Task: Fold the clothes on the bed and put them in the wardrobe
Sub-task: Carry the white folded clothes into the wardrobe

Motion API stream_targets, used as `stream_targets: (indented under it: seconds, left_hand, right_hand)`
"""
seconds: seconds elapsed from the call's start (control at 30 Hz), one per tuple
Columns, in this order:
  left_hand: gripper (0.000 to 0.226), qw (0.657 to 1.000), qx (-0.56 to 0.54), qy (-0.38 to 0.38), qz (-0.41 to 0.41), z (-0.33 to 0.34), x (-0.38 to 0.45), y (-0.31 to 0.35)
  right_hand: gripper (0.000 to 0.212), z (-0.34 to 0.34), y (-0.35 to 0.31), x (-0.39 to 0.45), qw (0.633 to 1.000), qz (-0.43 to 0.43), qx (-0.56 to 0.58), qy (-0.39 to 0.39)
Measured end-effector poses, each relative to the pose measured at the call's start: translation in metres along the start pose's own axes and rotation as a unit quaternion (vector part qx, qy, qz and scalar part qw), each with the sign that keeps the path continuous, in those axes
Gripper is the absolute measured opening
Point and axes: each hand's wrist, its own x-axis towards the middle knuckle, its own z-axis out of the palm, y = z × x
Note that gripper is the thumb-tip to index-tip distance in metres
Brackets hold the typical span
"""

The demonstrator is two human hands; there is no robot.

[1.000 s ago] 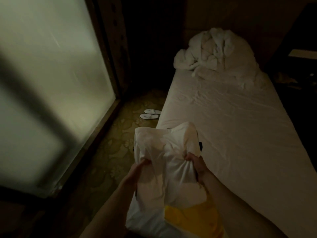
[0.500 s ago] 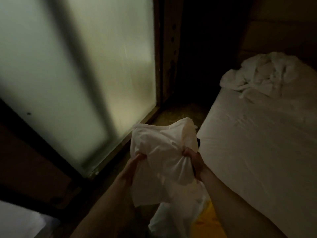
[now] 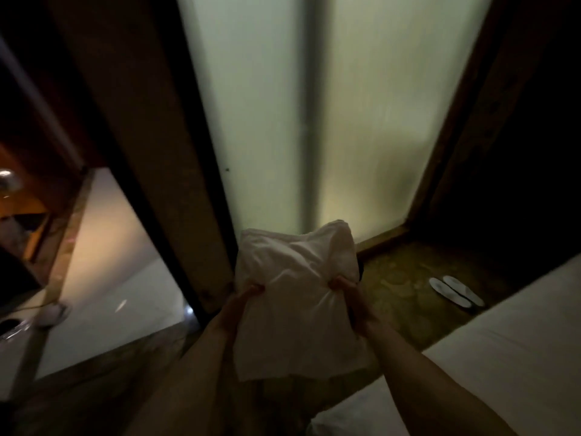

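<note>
I hold the folded white garment (image 3: 295,297) in front of me, clear of the bed (image 3: 503,357), facing the frosted glass panel (image 3: 314,121). My left hand (image 3: 239,305) and right hand (image 3: 350,297) pinch its side edges, fingers clamped, so the folds likely hold for carrying

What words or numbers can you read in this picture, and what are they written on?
None: no words, numbers or signs can be read anywhere.
White cloth, held by the left hand and right hand: plain, no print showing.
Slippers on the floor: too small and dim to tell if anything is printed.
Frosted glass: blank.
</note>
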Motion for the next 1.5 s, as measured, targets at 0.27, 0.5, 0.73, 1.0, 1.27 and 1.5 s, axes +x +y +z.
stream_targets:
  seconds: [0.27, 0.5, 0.73, 1.0, 1.27, 1.5]
  left_hand:
    - [0.043, 0.992, -0.074, 0.094, 0.040, -0.114, -0.046, 0.000]
    - [0.100, 0.985, -0.092, 0.142, 0.022, -0.261, -0.038, -0.023]
    - [0.063, 0.965, -0.151, 0.196, 0.093, -0.342, -0.087, -0.010]
    - [0.079, 0.947, -0.200, 0.237, 0.083, -0.431, -0.082, -0.011]
    - [0.041, 0.931, -0.213, 0.275, 0.109, -0.478, -0.061, 0.022]
    - [0.044, 0.928, -0.205, 0.295, 0.095, -0.526, -0.013, 0.068]
  right_hand:
    - [0.076, 0.114, 0.029, 0.012, 0.989, 0.068, -0.056, -0.116]
    - [0.069, 0.245, 0.070, -0.001, 0.977, 0.092, -0.072, -0.181]
    - [0.085, 0.355, 0.112, -0.009, 0.967, 0.107, -0.088, -0.214]
    - [0.071, 0.450, 0.132, -0.009, 0.949, 0.132, -0.110, -0.263]
    - [0.075, 0.526, 0.147, 0.035, 0.943, 0.136, -0.106, -0.286]
    - [0.063, 0.601, 0.139, 0.096, 0.926, 0.135, -0.123, -0.329]
